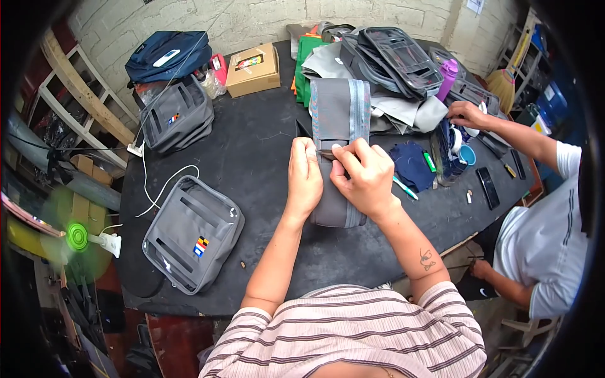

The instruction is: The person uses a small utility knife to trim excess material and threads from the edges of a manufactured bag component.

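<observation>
A grey fabric bag (pixel 329 107) stands on edge in front of me, its zipper side turned up, with stitching in pink and blue along the zipper tape. My left hand (pixel 305 176) is closed on the bag's left edge, thumb uppermost. My right hand (pixel 367 175) pinches the fabric near a small strap at the middle of that side, and its curled fingers cover the spot. Left of my arms lies a similar grey bag (pixel 195 234) with a clear front and a coloured flag patch.
At the back left are another grey bag (pixel 178 116), a navy bag (pixel 169 53) and a cardboard box (pixel 254 70). Grey bags (pixel 400 60) and fabric pile up behind my hands. A purple bottle (pixel 447 79) and co-worker's hand (pixel 467 115) are at right; a green fan (pixel 77 236) at left.
</observation>
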A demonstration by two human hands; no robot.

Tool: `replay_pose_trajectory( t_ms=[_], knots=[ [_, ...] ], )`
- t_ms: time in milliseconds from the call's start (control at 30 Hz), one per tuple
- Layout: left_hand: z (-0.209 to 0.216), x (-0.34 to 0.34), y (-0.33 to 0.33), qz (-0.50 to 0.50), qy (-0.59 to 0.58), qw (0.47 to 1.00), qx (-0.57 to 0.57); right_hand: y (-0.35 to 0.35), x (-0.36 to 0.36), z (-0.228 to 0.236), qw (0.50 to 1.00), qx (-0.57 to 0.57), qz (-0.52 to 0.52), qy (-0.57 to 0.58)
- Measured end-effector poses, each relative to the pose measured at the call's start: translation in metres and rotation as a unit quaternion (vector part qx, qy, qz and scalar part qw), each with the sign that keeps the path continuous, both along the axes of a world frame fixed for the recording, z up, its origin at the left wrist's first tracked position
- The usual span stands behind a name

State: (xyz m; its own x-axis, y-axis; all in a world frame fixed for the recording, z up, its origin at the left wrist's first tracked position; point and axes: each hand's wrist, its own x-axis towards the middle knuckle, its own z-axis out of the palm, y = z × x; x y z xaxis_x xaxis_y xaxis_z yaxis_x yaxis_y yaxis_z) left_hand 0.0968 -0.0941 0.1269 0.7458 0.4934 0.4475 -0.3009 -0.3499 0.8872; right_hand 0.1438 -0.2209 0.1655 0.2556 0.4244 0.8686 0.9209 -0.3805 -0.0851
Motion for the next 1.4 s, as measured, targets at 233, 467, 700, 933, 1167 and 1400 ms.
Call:
replay_pose_trajectory(
  t_ms=[233,467,700,933,1167,1400],
  knots=[
    [-0.004,0.003,-0.002,0.038,-0.032,0.997,0.064,0.005,0.005,-0.001,1.000,-0.009,-0.003,-0.012],
    [-0.001,0.003,-0.005,0.058,-0.065,0.995,0.051,0.002,0.013,-0.006,0.998,0.063,0.000,0.022],
    [-0.001,0.001,-0.011,0.033,-0.086,0.995,-0.041,-0.003,0.005,0.001,0.994,0.059,-0.062,0.074],
    [0.000,0.002,-0.013,0.013,-0.093,0.994,-0.062,0.003,0.005,0.020,0.996,-0.011,-0.059,0.065],
    [0.000,0.000,-0.014,0.011,-0.088,0.995,-0.054,0.007,0.004,0.026,0.995,-0.055,-0.073,0.047],
    [-0.001,-0.001,-0.012,0.024,-0.095,0.995,-0.034,-0.004,-0.001,0.036,0.990,-0.106,-0.025,0.085]
  ],
)
